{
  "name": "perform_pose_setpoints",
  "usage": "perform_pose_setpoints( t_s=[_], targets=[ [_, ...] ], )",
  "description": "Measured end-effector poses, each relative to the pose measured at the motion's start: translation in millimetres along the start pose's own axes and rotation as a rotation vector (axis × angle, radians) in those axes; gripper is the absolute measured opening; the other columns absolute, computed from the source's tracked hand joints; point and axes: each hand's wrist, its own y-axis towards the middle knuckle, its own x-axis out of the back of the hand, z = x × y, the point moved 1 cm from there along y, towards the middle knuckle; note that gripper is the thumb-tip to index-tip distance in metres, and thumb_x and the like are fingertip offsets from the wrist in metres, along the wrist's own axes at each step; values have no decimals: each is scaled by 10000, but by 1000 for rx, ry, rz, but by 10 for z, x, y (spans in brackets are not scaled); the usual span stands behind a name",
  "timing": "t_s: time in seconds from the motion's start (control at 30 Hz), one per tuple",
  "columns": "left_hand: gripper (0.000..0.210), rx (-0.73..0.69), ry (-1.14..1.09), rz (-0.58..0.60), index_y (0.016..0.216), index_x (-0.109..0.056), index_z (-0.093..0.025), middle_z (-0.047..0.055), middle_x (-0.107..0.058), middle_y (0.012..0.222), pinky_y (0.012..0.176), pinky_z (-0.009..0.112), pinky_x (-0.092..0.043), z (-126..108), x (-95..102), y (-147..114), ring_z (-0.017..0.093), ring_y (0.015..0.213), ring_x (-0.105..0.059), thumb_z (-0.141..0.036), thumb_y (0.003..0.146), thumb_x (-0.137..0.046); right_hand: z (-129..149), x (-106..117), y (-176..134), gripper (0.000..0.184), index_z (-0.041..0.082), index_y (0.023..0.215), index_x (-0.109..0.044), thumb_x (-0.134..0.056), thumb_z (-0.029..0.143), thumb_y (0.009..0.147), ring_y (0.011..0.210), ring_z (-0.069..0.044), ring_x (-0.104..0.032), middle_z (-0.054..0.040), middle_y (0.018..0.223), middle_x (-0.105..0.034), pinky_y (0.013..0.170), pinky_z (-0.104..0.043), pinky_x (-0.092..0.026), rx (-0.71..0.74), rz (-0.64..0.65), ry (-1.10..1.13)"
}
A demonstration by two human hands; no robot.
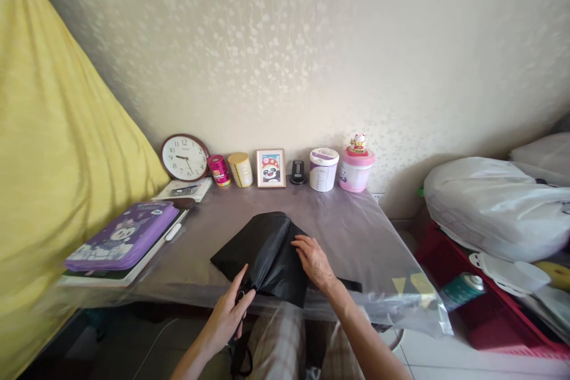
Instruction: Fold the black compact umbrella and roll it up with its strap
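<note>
Black cloth in loose folds forms the umbrella (267, 246), which lies at the near middle of the table (356, 222), spread partway with its gathered end toward the person. The left hand (229, 316) is curled round the handle (241, 295) at the near edge, mostly covering it, with thumb and forefinger stretched toward the gathered cloth; a strap (243, 362) hangs below. The right hand (314, 260) clasps nothing: its fingers are loosely bent, their tips resting on the right side of the cloth. Past the right wrist a black strip (351, 285) sticks out to the right; whether it belongs to the umbrella I cannot tell. Plastic sheeting droops over the near edge above the knees. A wide stretch of tabletop runs from the umbrella to the right edge, beyond which stands a red basket (494, 317), and another stretch reaches the far row by the wall: clock (184, 157), pink tin (218, 170), yellow jar (240, 170), picture (271, 168), white tub (323, 171) and pink tub (356, 173). On the left, well apart from the left hand, a purple case (122, 236) lies near the curtain (57, 148).
</note>
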Motion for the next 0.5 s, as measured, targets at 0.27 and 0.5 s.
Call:
perform_pose_setpoints(
  t_s=[0.27, 0.5],
  targets=[
    [701, 3, 35, 11, 1411, -91, -313, -121, -416, 522, 310, 174, -376, 9, 45, 50, 79, 299, -444, -555, 831, -402, 428, -144, -350, 261, 250, 1104, -593, -482, 242, 868, 1020, -205, -525, -60, 1212, -553, 889, -358, -435, 224, 243, -97],
    [687, -23, 100, 9, 1415, -100, -293, -116, -420, 510, 323, 164, -366, -12, 45, 31, 73, 294, -437, -544, 846, -392, 463, -68, -305, 268, 214, 1075, -598, -384, 211, 913, 990, -162, -538, -60, 1118, -597, 892, -308, -422, 198, 200, -43]
  ],
)
